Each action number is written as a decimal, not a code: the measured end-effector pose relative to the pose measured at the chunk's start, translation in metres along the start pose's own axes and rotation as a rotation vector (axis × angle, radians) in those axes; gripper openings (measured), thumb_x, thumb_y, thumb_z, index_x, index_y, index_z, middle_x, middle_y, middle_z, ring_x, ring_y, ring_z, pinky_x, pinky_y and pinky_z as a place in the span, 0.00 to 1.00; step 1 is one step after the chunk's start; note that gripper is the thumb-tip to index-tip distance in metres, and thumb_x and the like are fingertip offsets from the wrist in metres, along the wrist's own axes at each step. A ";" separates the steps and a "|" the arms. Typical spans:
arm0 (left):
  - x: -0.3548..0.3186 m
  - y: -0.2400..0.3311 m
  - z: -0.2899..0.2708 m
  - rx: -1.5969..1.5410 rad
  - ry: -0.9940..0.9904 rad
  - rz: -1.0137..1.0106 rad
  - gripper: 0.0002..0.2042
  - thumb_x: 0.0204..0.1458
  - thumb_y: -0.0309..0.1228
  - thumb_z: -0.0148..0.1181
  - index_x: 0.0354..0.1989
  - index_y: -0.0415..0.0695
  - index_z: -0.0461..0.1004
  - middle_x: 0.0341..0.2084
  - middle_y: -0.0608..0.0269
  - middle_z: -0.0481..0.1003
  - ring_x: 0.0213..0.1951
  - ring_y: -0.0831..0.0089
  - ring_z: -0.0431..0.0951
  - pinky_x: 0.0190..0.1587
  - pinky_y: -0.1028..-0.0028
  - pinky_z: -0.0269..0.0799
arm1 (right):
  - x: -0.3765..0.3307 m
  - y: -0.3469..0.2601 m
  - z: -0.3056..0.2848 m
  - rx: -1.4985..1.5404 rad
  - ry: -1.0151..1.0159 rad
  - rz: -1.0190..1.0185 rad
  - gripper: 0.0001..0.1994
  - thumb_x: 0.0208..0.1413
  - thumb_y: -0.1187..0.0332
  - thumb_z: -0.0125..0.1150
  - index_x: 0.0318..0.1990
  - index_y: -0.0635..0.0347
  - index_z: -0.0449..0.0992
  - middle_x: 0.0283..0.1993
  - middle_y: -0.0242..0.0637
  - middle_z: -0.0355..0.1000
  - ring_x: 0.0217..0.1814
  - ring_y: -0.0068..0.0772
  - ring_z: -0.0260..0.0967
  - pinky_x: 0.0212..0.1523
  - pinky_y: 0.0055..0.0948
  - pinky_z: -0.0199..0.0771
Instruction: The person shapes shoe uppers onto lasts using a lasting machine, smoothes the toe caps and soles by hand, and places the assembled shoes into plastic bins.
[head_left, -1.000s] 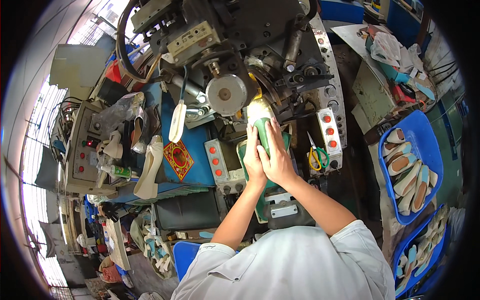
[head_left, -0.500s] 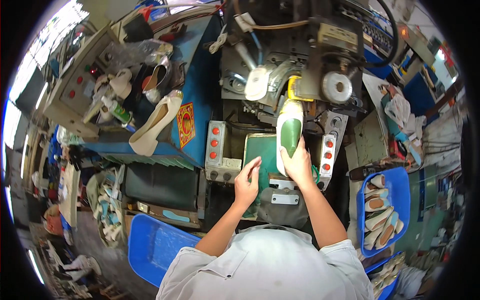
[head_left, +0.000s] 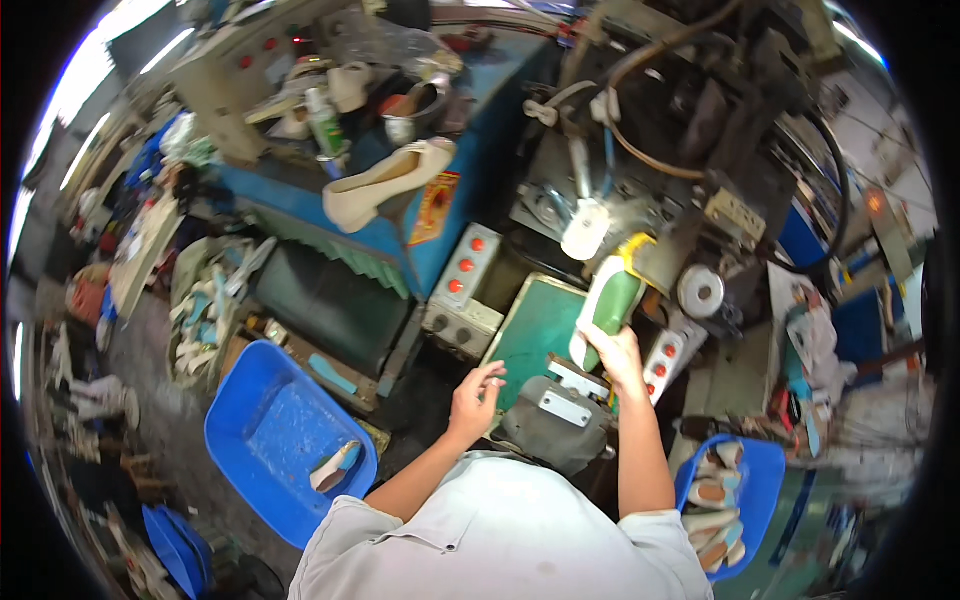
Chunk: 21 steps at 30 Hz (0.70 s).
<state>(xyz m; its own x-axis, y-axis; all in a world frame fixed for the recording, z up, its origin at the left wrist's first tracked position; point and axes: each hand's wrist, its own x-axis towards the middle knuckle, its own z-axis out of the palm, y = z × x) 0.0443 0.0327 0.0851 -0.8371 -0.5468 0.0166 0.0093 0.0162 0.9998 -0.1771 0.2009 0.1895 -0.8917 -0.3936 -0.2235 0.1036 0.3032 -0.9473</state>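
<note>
The left hand (head_left: 474, 394) is held free above the green plate (head_left: 541, 330), fingers loosely apart. The green shoe last (head_left: 607, 305) is gripped at its heel by the right hand (head_left: 617, 357), toe toward the machine (head_left: 690, 190); it is best kept steady and aligned.

A shoe-making workshop: a heavy machine (head_left: 690, 150) with hoses and red-button control boxes (head_left: 462, 290), a cream high-heeled shoe (head_left: 385, 185) on the blue surface (head_left: 300, 215), and blue bins (head_left: 270, 440) holding shoe parts.
</note>
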 end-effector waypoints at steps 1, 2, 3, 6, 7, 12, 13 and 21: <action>-0.006 0.011 0.001 0.025 0.039 -0.010 0.17 0.68 0.21 0.53 0.64 0.38 0.74 0.54 0.52 0.80 0.50 0.67 0.85 0.52 0.70 0.81 | -0.001 -0.002 0.005 0.022 -0.040 -0.008 0.20 0.56 0.59 0.77 0.49 0.63 0.82 0.42 0.35 0.82 0.42 0.25 0.78 0.45 0.31 0.78; -0.012 0.011 0.003 0.013 0.059 0.003 0.17 0.68 0.21 0.54 0.64 0.38 0.74 0.54 0.52 0.81 0.49 0.68 0.85 0.52 0.70 0.81 | 0.001 0.003 0.006 0.078 -0.062 -0.027 0.19 0.56 0.60 0.77 0.49 0.63 0.82 0.42 0.32 0.81 0.42 0.24 0.77 0.45 0.30 0.77; -0.017 0.017 0.008 0.032 0.077 0.020 0.18 0.67 0.21 0.54 0.64 0.39 0.75 0.53 0.51 0.81 0.50 0.68 0.85 0.52 0.69 0.81 | 0.004 0.011 0.002 0.134 -0.089 -0.038 0.18 0.57 0.61 0.77 0.49 0.63 0.82 0.41 0.30 0.80 0.41 0.23 0.76 0.45 0.29 0.77; -0.036 0.020 0.019 0.110 0.139 0.061 0.19 0.66 0.21 0.56 0.65 0.42 0.75 0.54 0.52 0.80 0.50 0.67 0.85 0.54 0.67 0.81 | 0.012 0.032 -0.005 0.280 -0.060 -0.055 0.20 0.59 0.66 0.76 0.54 0.64 0.79 0.47 0.31 0.78 0.46 0.26 0.75 0.50 0.31 0.76; -0.042 0.021 0.022 0.142 0.158 0.082 0.19 0.66 0.21 0.55 0.65 0.42 0.75 0.54 0.53 0.80 0.49 0.67 0.85 0.52 0.68 0.81 | 0.017 0.040 -0.009 0.342 -0.041 -0.074 0.21 0.59 0.67 0.76 0.57 0.65 0.77 0.50 0.32 0.77 0.48 0.26 0.74 0.52 0.31 0.76; -0.081 0.016 0.020 0.175 0.326 0.024 0.19 0.68 0.22 0.54 0.66 0.43 0.73 0.51 0.55 0.79 0.46 0.67 0.85 0.52 0.70 0.80 | 0.033 0.054 -0.017 0.265 -0.085 -0.038 0.23 0.62 0.60 0.75 0.57 0.67 0.79 0.51 0.36 0.79 0.50 0.30 0.76 0.54 0.34 0.76; -0.090 0.017 0.018 0.185 0.375 0.021 0.19 0.68 0.22 0.54 0.66 0.43 0.73 0.51 0.55 0.79 0.46 0.67 0.85 0.52 0.70 0.80 | 0.033 0.051 -0.017 0.254 -0.130 -0.022 0.24 0.62 0.60 0.75 0.58 0.66 0.79 0.52 0.36 0.79 0.51 0.30 0.76 0.55 0.35 0.76; -0.155 0.024 0.023 0.324 0.617 -0.012 0.18 0.66 0.21 0.57 0.63 0.42 0.75 0.48 0.57 0.80 0.39 0.71 0.83 0.45 0.71 0.77 | 0.048 0.064 -0.017 0.312 -0.164 -0.006 0.22 0.66 0.59 0.70 0.59 0.67 0.78 0.55 0.39 0.78 0.54 0.33 0.75 0.56 0.38 0.76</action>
<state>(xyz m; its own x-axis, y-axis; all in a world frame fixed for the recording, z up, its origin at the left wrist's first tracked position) 0.1620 0.1368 0.1061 -0.3715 -0.9226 0.1036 -0.2420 0.2040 0.9486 -0.2207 0.2167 0.1220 -0.8125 -0.5368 -0.2272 0.2507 0.0301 -0.9676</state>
